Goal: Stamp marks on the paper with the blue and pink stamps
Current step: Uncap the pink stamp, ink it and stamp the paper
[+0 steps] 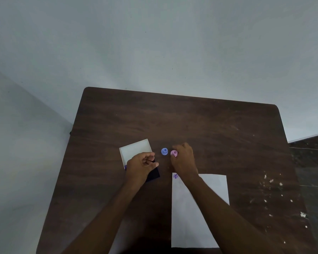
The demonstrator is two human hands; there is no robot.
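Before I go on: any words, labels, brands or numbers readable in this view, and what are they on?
No readable text anywhere.
Purple stamped mark at the far left corner of the paper: a blurred shape; cannot tell whether it holds letters.
Blue stamp, pink stamp, white box: no label visible.

2 hands worked at a dark wooden desk (191, 121) beside a sheet of paper.

The right hand (184, 159) closed its fingers on the pink stamp (173, 153), just beside the blue stamp (164, 151). The left hand (140, 166) rested loosely curled over an open white box (135, 150) and its dark ink pad (154, 174). The paper (191, 217) bore 1 purple mark (175, 176) at its far left corner.
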